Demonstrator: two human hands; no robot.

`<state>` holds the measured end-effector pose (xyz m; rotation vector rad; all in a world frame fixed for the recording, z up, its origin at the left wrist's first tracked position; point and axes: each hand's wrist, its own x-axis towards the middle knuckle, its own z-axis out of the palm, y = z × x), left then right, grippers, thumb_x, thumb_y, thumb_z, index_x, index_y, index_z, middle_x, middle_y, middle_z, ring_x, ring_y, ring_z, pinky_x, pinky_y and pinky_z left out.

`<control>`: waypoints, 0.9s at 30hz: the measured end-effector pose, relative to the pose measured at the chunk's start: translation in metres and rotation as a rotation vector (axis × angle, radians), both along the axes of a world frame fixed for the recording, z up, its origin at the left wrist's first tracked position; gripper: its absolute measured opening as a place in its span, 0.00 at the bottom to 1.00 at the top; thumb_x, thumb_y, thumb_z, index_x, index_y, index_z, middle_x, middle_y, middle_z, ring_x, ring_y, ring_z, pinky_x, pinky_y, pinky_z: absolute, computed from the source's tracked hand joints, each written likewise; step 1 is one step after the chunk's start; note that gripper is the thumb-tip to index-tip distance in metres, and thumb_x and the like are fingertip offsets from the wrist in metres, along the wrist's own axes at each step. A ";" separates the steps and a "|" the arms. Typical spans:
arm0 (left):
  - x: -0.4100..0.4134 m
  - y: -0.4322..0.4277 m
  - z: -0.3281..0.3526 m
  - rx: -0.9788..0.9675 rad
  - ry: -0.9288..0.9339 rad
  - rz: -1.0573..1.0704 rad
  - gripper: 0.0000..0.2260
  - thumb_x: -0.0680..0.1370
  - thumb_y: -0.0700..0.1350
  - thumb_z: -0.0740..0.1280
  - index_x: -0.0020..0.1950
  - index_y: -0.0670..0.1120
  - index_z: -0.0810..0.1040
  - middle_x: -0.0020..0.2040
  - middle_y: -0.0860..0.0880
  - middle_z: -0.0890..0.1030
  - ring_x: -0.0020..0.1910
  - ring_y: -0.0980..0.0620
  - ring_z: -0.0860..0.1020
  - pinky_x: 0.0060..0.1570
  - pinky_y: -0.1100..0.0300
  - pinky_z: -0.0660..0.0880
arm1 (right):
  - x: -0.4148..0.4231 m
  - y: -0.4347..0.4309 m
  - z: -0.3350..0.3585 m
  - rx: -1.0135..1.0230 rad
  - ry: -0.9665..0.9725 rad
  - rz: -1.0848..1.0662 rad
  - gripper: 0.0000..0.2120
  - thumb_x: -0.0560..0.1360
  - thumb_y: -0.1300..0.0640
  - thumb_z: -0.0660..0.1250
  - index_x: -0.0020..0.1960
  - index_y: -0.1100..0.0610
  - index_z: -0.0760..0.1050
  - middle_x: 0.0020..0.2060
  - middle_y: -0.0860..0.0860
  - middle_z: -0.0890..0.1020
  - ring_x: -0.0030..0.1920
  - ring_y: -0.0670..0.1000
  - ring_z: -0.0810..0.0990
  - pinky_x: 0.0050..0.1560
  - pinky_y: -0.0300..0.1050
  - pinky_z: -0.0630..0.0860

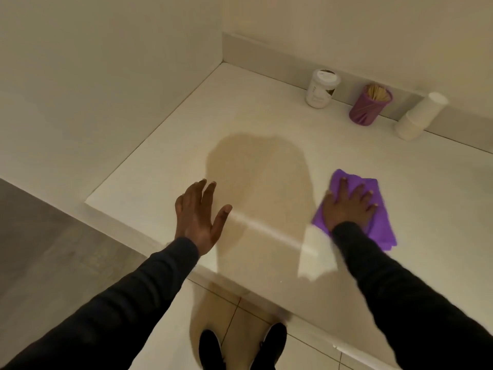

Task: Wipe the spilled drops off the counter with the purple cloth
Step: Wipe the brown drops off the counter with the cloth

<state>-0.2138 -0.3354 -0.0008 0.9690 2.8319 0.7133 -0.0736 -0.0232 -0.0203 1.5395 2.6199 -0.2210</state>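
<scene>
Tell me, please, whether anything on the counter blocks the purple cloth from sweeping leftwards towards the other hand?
Nothing visible does. The purple cloth lies flat under the right hand; bare counter reaches the left hand. The containers stand by the back wall.

You have one purple cloth (pixel 373 209) on the surface (pixel 266 124). Along the back edge stand three containers: one white tub (pixel 321 89), one purple holder (pixel 369 106) full of wooden sticks, and one stack of white paper cups (pixel 420 116). Two hands: left hand (pixel 198 214), right hand (pixel 348 206). Two black shoes (pixel 210 348) below.
</scene>
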 end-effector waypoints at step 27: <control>-0.046 -0.034 -0.018 -0.202 0.018 0.003 0.34 0.79 0.66 0.49 0.76 0.44 0.64 0.77 0.41 0.64 0.75 0.40 0.63 0.70 0.39 0.60 | -0.221 0.009 -0.001 0.007 0.074 0.461 0.28 0.82 0.39 0.43 0.80 0.46 0.49 0.80 0.58 0.51 0.79 0.64 0.48 0.76 0.65 0.44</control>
